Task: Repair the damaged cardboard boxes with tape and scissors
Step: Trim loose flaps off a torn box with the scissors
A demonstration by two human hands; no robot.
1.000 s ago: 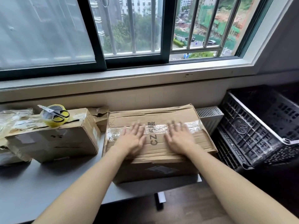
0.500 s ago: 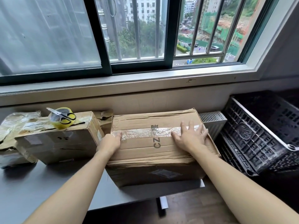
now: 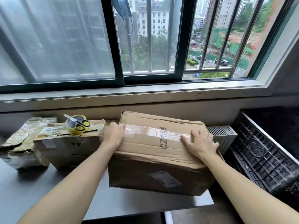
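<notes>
A grey table (image 3: 48, 191) is seen under a window, bearing the boxes. The large cardboard box (image 3: 155, 159) is held between both hands, tilted, with its near right corner reaching past the table's edge. A strip of clear tape (image 3: 150, 133) runs across its top from one hand to the other, over the printed letters "CZ".

To the right of the right hand, a black slatted crate (image 3: 262, 152) is stood on the floor side, and a ribbed grey unit (image 3: 221, 135) is seen just beyond that hand's fingers.

To the left of the left hand, touching or nearly touching it, a smaller cardboard box (image 3: 68, 147) is set on the table; further left lies a crumpled, tape-covered package (image 3: 21, 143).

The left hand (image 3: 114, 135) is placed at the box's upper left edge, its fingers curled over the end of the tape and the side of the box. The right hand (image 3: 200, 143) is laid flat on the top near the right edge, fingers spread and pressed on the tape's other end.

On the smaller box, beyond and left of the left hand, a yellow tape roll (image 3: 76, 126) is stood, with scissors (image 3: 79, 122) laid across it.
</notes>
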